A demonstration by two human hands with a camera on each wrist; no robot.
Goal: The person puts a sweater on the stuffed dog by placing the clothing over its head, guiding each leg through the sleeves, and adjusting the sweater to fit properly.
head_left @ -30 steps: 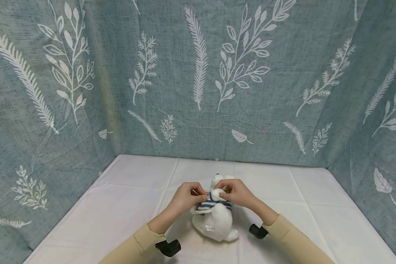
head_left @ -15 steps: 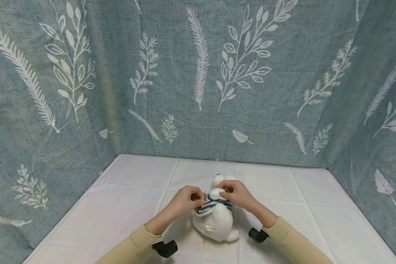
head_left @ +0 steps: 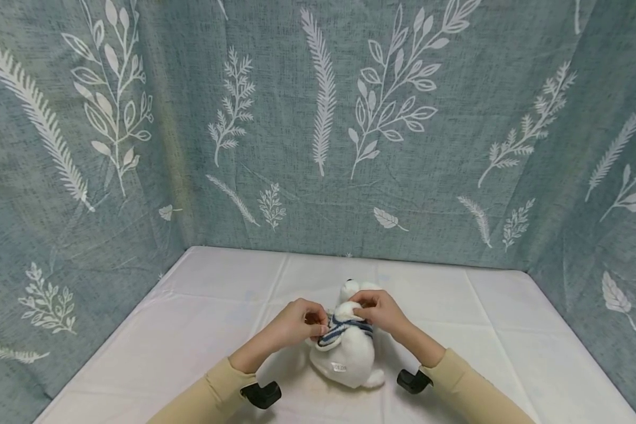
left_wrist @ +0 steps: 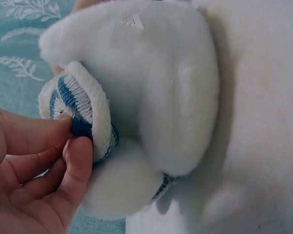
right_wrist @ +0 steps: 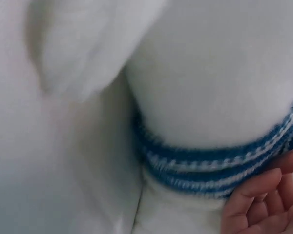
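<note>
A white plush animal (head_left: 352, 353) with a small fabric label lies on the table, its head pointing away. Around its body is a blue-and-white striped knitted sweater (head_left: 344, 327), bunched up. My left hand (head_left: 297, 323) pinches the sweater's edge on the left side. In the left wrist view the thumb and fingers of the left hand (left_wrist: 44, 165) grip a folded bit of the knit (left_wrist: 75, 97). My right hand (head_left: 384, 311) is by the toy's upper body; in the right wrist view, its thumb and forefinger (right_wrist: 268, 183) pinch the striped band (right_wrist: 200, 163). The fingertips are partly hidden.
A white cloth with fold lines covers the table (head_left: 217, 294). Blue-green curtains (head_left: 297, 118) with white leaf patterns hang behind and at both sides. A black wrist camera (head_left: 262, 394) sits under the left wrist and another (head_left: 413, 381) under the right.
My left hand has shifted slightly left and down, drawing the sweater's edge with it, so the stripes lie more slanted. The right hand has barely moved. The toy stays almost in place.
</note>
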